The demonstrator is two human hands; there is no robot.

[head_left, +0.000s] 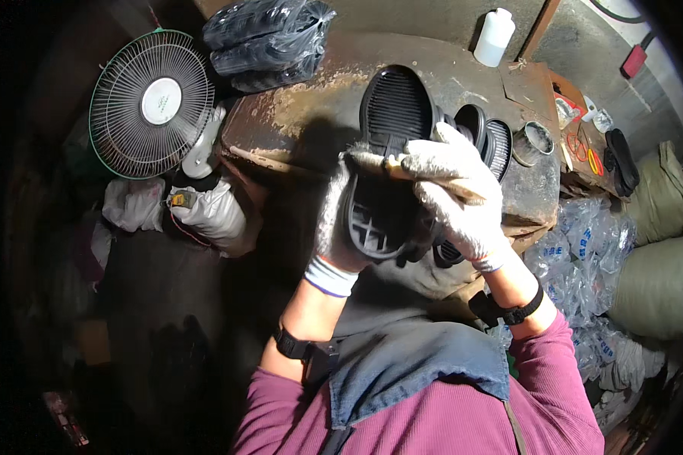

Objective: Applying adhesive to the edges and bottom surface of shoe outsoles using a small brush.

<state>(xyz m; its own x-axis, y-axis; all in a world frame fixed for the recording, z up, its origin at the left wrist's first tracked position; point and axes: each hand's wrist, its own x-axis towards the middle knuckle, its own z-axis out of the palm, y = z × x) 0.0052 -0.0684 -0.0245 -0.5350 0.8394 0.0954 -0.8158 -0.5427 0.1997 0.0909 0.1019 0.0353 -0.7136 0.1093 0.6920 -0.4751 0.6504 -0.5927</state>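
Both my hands wear dirty white knit gloves. My left hand (334, 231) grips the left edge of a black rubber shoe sole (387, 159), held upright over the workbench; its ribbed tread shows at the top and a grid pattern at the bottom. My right hand (459, 193) wraps the sole's right side and also pinches a thin tan stick (372, 161) that lies across the sole. More black soles (487, 140) stand in a row just behind the right hand.
The rusty metal workbench (303, 114) carries a round tin (533, 142) and a white plastic bottle (494, 36). Bagged black soles (269, 42) lie at the back. A standing fan (152, 102) is at left. Clear plastic bags (584, 250) and sacks (660, 288) pile at right.
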